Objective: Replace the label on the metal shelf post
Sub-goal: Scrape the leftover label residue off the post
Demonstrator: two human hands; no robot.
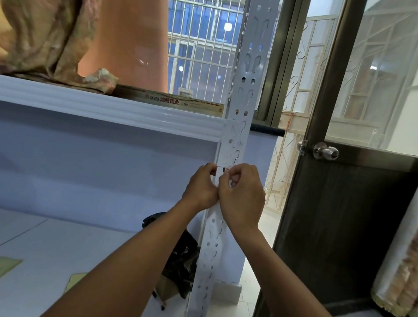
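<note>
A pale grey perforated metal shelf post (247, 61) runs from top to bottom through the middle of the view. A thin translucent label (232, 145) lies on the post just below the shelf rail, down to my hands. My left hand (201, 185) and my right hand (241, 193) meet in front of the post, fingers curled, pinching the label's lower edge between thumb and fingertips. The strip's lower end is hidden behind my fingers.
A white shelf rail (94, 104) joins the post from the left, with crumpled fabric (38, 25) and a flat printed box (172, 100) on top. A black bag (180, 256) sits on the floor behind the post. A dark door with a knob (326, 151) stands to the right.
</note>
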